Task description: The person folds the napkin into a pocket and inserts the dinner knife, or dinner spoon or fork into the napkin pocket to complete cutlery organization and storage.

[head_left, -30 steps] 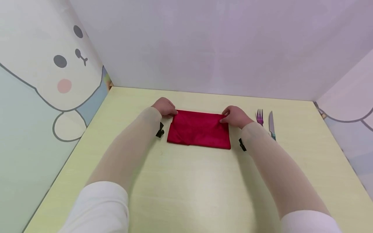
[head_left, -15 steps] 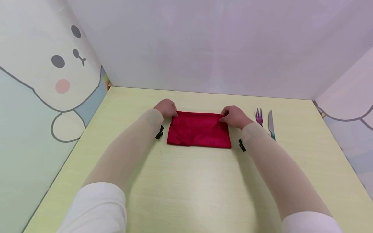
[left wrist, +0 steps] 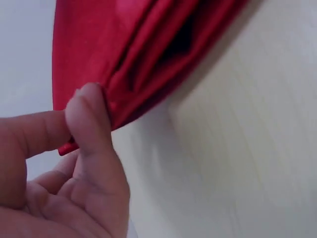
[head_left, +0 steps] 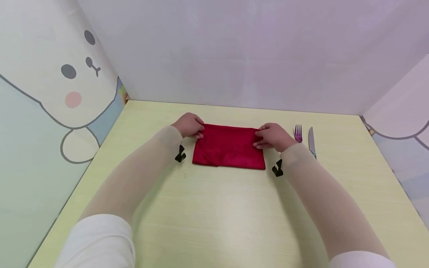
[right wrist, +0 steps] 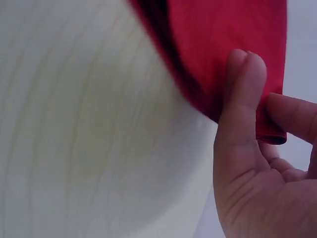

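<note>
A folded red cloth napkin point(head_left: 231, 149) lies crosswise toward the back of the table. My left hand point(head_left: 189, 124) pinches its far left corner, and my right hand point(head_left: 275, 136) grips the far right corner. Seen from the left wrist, thumb and fingers squeeze the tip of the layered napkin point(left wrist: 84, 49), whose side edge shows several folds. The right wrist view has the thumb on the face of the napkin point(right wrist: 233, 29), with fingers behind it at the corner. Its far edge looks raised off the tabletop; the near edge rests on it.
Right of the right hand are a purple fork point(head_left: 298, 134) and a knife point(head_left: 312, 139) with a teal handle, partly hidden by the forearm. The pale wooden table point(head_left: 214, 212) meets a light curtain point(head_left: 214, 56) at the back, with a bear-print sheet point(head_left: 43, 96) at left.
The napkin's far edge has come up slightly with both hands. Both wrists have turned a little, and the right hand's fingers have spread behind the corner. Fork and knife stay put.
</note>
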A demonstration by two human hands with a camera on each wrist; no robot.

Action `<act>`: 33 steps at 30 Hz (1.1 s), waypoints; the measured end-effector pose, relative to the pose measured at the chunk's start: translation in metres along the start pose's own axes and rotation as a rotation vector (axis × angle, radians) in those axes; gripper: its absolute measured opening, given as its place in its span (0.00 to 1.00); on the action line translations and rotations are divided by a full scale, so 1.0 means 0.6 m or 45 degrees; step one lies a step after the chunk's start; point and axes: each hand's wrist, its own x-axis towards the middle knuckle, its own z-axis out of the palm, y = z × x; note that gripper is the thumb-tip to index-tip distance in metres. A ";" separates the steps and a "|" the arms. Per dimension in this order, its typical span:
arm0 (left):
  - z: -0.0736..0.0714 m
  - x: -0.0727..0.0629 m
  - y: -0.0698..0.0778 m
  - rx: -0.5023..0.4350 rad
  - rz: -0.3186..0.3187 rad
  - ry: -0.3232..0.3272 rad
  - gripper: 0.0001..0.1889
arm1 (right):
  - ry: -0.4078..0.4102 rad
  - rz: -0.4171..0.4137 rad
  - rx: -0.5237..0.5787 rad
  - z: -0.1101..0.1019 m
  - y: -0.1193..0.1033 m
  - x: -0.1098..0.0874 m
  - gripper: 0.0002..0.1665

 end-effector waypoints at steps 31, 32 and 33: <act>0.045 -0.081 -0.051 0.081 0.332 0.230 0.05 | 0.038 -0.114 0.449 0.013 0.045 -0.044 0.16; 0.049 -0.084 -0.050 0.113 0.325 0.236 0.06 | 0.064 -0.126 0.324 0.015 0.046 -0.045 0.16; 0.053 -0.087 -0.051 0.140 0.313 0.242 0.08 | 0.092 -0.140 0.179 0.018 0.046 -0.047 0.17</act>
